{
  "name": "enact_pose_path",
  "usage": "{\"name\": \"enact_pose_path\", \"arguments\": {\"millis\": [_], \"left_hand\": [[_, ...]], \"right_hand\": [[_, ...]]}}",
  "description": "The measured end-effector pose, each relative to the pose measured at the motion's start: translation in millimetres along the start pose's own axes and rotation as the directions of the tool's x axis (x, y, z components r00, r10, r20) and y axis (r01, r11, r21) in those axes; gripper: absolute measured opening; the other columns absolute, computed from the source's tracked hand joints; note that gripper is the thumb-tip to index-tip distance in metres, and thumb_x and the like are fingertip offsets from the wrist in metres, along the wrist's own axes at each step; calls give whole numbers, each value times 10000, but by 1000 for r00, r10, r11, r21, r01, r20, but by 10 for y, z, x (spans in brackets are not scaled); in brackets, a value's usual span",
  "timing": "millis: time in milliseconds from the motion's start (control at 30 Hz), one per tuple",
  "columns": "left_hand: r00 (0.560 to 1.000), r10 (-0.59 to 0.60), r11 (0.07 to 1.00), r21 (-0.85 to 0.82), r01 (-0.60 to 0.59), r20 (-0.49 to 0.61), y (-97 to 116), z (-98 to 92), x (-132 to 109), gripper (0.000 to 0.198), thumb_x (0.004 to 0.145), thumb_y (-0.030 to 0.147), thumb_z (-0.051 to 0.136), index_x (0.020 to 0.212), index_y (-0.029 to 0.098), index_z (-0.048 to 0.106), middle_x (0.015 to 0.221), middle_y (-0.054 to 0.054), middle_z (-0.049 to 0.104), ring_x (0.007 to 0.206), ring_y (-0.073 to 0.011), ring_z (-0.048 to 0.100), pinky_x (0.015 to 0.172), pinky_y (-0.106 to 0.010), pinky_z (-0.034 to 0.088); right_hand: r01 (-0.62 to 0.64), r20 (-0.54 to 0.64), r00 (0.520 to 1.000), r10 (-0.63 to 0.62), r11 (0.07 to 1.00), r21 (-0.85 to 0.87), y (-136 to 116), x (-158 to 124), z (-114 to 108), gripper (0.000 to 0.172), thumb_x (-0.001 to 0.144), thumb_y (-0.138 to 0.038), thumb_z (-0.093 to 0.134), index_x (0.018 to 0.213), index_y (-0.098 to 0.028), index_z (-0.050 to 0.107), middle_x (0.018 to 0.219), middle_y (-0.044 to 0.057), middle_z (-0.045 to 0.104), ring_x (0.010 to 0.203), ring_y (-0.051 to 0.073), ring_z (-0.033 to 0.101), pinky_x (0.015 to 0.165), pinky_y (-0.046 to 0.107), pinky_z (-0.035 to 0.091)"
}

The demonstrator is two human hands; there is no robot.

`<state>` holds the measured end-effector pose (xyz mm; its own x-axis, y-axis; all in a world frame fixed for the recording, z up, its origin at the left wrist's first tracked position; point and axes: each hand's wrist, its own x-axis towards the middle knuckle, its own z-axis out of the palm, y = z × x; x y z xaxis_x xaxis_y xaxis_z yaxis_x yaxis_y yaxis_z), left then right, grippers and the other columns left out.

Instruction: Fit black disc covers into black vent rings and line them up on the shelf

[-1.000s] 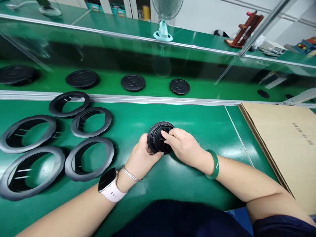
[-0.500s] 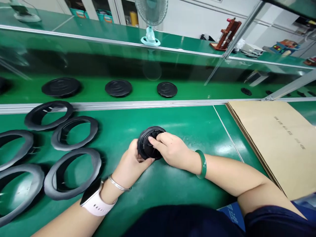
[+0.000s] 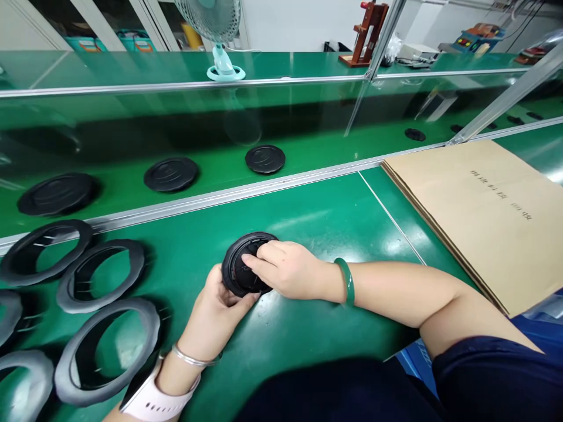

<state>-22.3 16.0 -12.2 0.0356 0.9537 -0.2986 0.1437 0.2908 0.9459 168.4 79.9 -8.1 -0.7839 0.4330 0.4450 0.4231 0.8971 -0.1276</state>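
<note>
A round black plastic part with a raised rim and a recessed face is held tilted just above the green tabletop. My left hand grips its left and lower edge, thumb along the near side. Curled over the recess from the right, my right hand has its thumb and fingers on the inner face. The fingertips partly cover that face, so what they pinch there cannot be made out. Several black rings lie left of my hands, the nearest being a large ring.
Beyond a metal rail, a green belt carries several black discs, one disc straight ahead. Stacked cardboard sheets lie at right. A fan and a brown wooden stand are on the far shelf behind the glass.
The view has turned and tilted, so the rings and belt discs appear further left. Both hands keep hold of the round black part, with the right fingers slightly shifted on its face.
</note>
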Motion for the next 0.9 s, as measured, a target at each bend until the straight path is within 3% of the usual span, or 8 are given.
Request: {"name": "enact_pose_path", "arguments": {"millis": [200, 500, 733, 833, 900], "left_hand": [[1000, 3, 1000, 25, -2, -18, 6, 11, 4, 619, 659, 354, 819, 1140, 218, 454, 1036, -28, 653, 891, -216, 692, 740, -329, 601], [997, -1, 997, 75, 7, -75, 40, 32, -30, 597, 631, 354, 819, 1098, 216, 475, 947, -12, 668, 844, -215, 697, 717, -330, 603], [999, -1, 998, 67, 5, -49, 58, 21, -23, 599, 639, 344, 827, 1105, 220, 472, 946, -15, 686, 836, -224, 712, 719, -338, 608], [999, 2, 1000, -1, -2, -48, 38, 19, -9, 616, 630, 323, 847, 1104, 220, 468, 991, -24, 691, 891, -225, 715, 780, -352, 611], [998, 22, 998, -62, -26, -64, 20, 23, 9, 635, 624, 312, 858, 1117, 218, 468, 1066, -42, 689, 962, -226, 709, 848, -365, 602]], "right_hand": [[12, -27, 1000, -13, 999, -50, -23, 16, -31, 320, 991, -136, 428, 1272, -33, 542, 965, 135, 603, 817, 230, 550, 697, 352, 502], [7, 26, 1000, -6, 999, -40, -21, 35, -59, 272, 997, -130, 452, 1235, -49, 555, 976, 139, 608, 836, 228, 568, 696, 349, 491], [-30, 92, 995, 34, 998, -46, -64, 77, -92, 269, 983, -130, 456, 1204, -49, 586, 988, 136, 609, 841, 242, 553, 693, 358, 473], [-42, -4, 999, 42, 999, 8, -59, 69, -125, 259, 997, -165, 469, 1199, -81, 606, 1018, 125, 620, 879, 239, 548, 739, 366, 464], [-138, -134, 980, 149, 987, 84, -33, 57, -144, 306, 1020, -252, 485, 1273, -107, 579, 1100, 131, 613, 972, 252, 545, 824, 393, 462]]}}
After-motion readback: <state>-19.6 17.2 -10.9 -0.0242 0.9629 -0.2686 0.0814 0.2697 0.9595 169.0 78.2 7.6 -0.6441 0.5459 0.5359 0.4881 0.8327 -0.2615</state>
